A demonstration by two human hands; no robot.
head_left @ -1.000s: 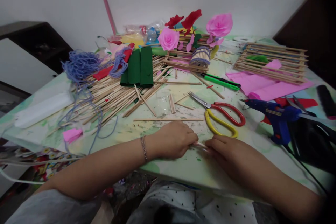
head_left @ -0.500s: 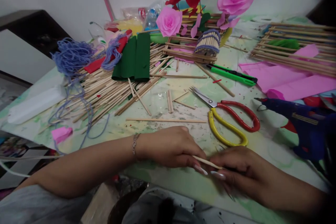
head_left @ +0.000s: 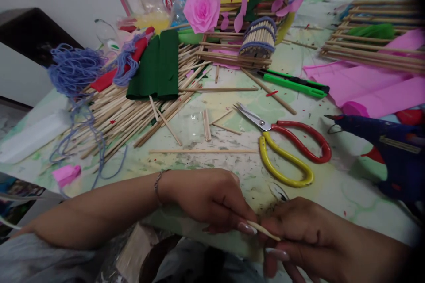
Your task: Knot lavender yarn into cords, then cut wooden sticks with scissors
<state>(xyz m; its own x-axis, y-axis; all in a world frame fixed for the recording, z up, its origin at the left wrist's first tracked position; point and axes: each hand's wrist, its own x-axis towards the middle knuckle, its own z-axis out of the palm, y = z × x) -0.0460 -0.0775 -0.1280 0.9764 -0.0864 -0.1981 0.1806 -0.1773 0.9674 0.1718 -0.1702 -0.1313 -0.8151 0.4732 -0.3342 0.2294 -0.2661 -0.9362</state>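
Observation:
Both hands grip one short, thin, pale wooden stick [head_left: 264, 231] near the table's front edge. My left hand [head_left: 212, 199] pinches its left end between thumb and fingers. The other end sits between the thumb and fingers of my right hand [head_left: 308, 234]. Only the middle of the stick shows; its ends are hidden in the fingers. Just beyond the hands lie scissors [head_left: 265, 124] with one red and one yellow handle, blades slightly apart. A long thin stick [head_left: 202, 151] lies flat beyond my left hand.
Loose sticks [head_left: 122, 119] are heaped at left under dark green paper [head_left: 154, 68], beside purple yarn [head_left: 78, 68]. A green cutter [head_left: 294, 84] lies beyond the scissors. A blue glue gun [head_left: 381, 141] is at right. Stick frames [head_left: 372, 53] and paper flowers [head_left: 203, 9] stand behind.
The view has tipped down and shifted a little. Both hands keep hold of the stick, which now appears lower in the picture. The right hand's fingers have moved slightly around it.

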